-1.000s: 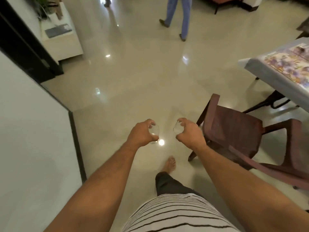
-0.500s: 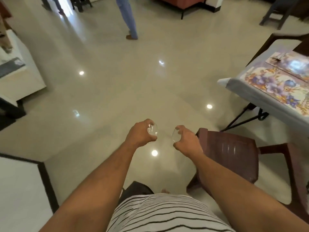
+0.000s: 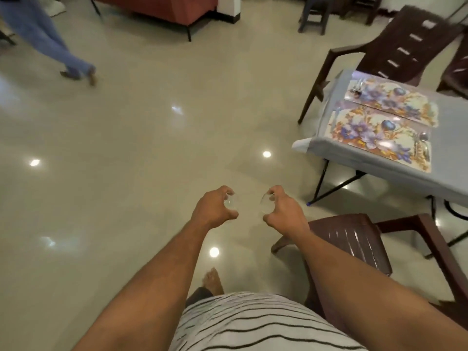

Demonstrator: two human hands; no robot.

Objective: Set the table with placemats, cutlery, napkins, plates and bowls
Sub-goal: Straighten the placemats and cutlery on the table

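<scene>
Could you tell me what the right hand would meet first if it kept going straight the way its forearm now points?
Probably nothing near: the right hand, gripping a glass, points over open floor; the table lies off to its right.

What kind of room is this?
Probably a home's dining or living area: a cloth-covered table with flowery placemats, brown plastic chairs, and a red sofa on a shiny tiled floor.

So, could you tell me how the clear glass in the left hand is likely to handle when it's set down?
The glass looks thin and clear, so probably fragile. It seems light: the left hand carries it by curled fingertips. Its smooth surface may be slippery.
</scene>
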